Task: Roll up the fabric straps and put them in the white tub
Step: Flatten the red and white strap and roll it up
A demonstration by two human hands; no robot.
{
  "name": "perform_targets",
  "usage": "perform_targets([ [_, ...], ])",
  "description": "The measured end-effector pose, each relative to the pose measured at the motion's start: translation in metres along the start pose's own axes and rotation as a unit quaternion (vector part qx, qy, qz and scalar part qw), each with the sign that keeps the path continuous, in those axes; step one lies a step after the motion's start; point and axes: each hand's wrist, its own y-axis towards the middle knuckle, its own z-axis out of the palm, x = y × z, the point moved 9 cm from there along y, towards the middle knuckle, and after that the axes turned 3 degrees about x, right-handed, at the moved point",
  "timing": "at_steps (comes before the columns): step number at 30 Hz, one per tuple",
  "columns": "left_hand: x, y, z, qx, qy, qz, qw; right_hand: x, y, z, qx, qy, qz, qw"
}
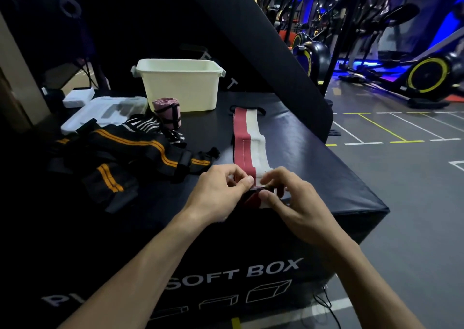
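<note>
Head view. Both hands meet at lower centre of the frame, over the near edge of the black padded surface [313, 153]. Our left hand [218, 195] pinches the near end of the red-and-white strap [247, 140] between thumb and curled fingers; our right hand [293, 203] pinches the same end from the other side. A small tight roll shows between the fingertips. The rest of the strap lies flat, running away toward the centre of the frame.

Progress, as we judge it: early. This roll has only a turn or two in it; most of the strap is unrolled.

The pink strap [167, 111] stands rolled and banded at centre left, just in front of the white tub [179, 87], not in it. The tub sits at upper centre; we cannot see its inside.

At left a loose heap of black straps with orange stripes [120, 153], with a zebra-patterned strap [143, 125] behind it, unrolled. All of that remains.
</note>
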Motion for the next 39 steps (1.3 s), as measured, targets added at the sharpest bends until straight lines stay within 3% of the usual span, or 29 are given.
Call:
perform_targets([
  [4, -0.006, -0.001, -0.002, 0.011, 0.058, 0.026, 0.998, -0.01, 0.01, 0.003, 0.028, -0.01, 0.036, 0.999],
  [8, -0.01, -0.004, -0.003, 0.019, 0.137, 0.074, 0.988, -0.016, 0.017, 0.006, 0.004, -0.02, 0.087, 0.996],
  [13, -0.013, 0.007, 0.003, 0.013, 0.246, 0.047, 0.968, -0.017, 0.026, 0.011, -0.031, -0.103, 0.128, 0.986],
  [19, -0.007, 0.019, 0.001, 0.037, 0.246, 0.014, 0.968, 0.008, 0.025, 0.008, -0.104, -0.155, 0.039, 0.982],
  [24, -0.002, 0.023, 0.001, 0.057, 0.223, 0.01, 0.973, 0.003, 0.011, 0.01, -0.017, -0.184, -0.011, 0.983],
  [30, -0.015, 0.027, -0.003, -0.033, 0.296, 0.003, 0.955, -0.011, 0.02, 0.015, 0.008, -0.187, 0.004, 0.982],
  [33, -0.022, 0.027, -0.017, -0.105, 0.268, 0.054, 0.956, -0.009, 0.02, 0.017, 0.018, -0.204, -0.022, 0.978],
  [36, -0.029, 0.028, -0.006, -0.034, 0.189, 0.164, 0.968, -0.003, 0.021, 0.018, 0.039, -0.252, -0.045, 0.966],
  [39, -0.03, 0.025, 0.013, 0.078, 0.128, 0.207, 0.967, 0.006, 0.013, 0.015, 0.069, -0.285, -0.068, 0.954],
])
